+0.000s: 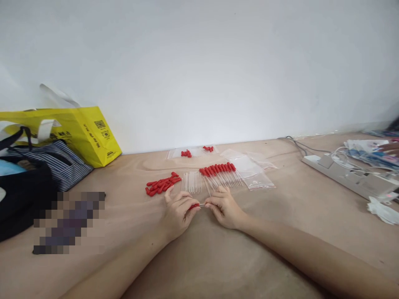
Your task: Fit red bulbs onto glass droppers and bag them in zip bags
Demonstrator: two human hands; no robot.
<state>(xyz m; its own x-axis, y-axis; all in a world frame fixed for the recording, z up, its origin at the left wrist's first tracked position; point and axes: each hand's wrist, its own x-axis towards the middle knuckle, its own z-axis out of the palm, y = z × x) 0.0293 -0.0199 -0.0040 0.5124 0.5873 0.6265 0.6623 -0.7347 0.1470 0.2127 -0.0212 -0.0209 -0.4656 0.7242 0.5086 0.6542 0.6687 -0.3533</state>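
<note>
Wide tan wooden tabletop (199,257). On it, row of clear tubes with red caps (220,173) as landmark. Just in front of row, left hand (178,211) and right hand (225,207), fingertips pinched together on one red-capped clear tube (196,205). Left of row, loose red caps (162,185).

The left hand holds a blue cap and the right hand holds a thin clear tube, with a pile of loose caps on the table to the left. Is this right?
Not quite. In the head view the cap pinched by the left hand is red, not blue. The right hand does hold the thin clear tube, and the loose caps lie to the left.
</note>
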